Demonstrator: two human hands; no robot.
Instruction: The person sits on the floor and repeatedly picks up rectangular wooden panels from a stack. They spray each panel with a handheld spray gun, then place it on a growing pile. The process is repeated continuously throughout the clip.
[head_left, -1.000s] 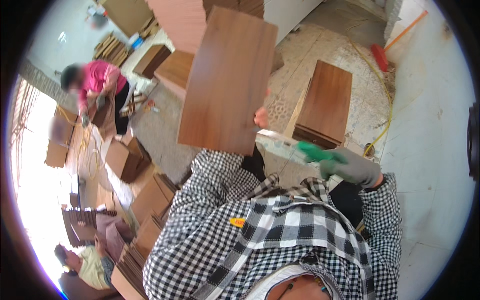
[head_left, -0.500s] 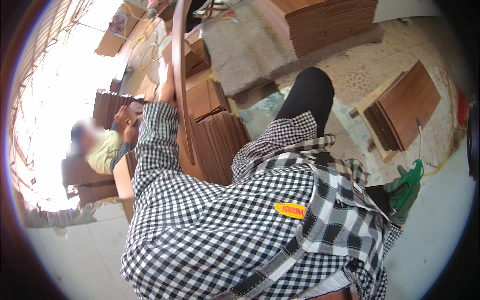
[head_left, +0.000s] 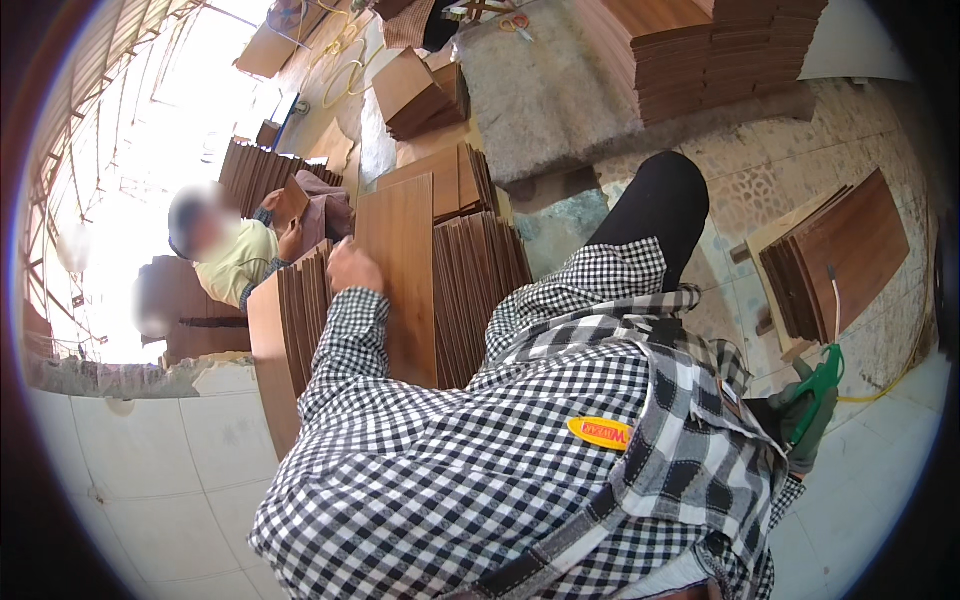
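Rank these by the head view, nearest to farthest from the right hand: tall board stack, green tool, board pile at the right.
From the right hand:
1. Green tool: held in the hand, thin nozzle pointing up the picture.
2. Board pile: right side, beyond the tool.
3. Tall board stack: top of the picture, across the floor.

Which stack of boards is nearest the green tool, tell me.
The stack beyond the right hand, alone at right; every other stack lies farther left.
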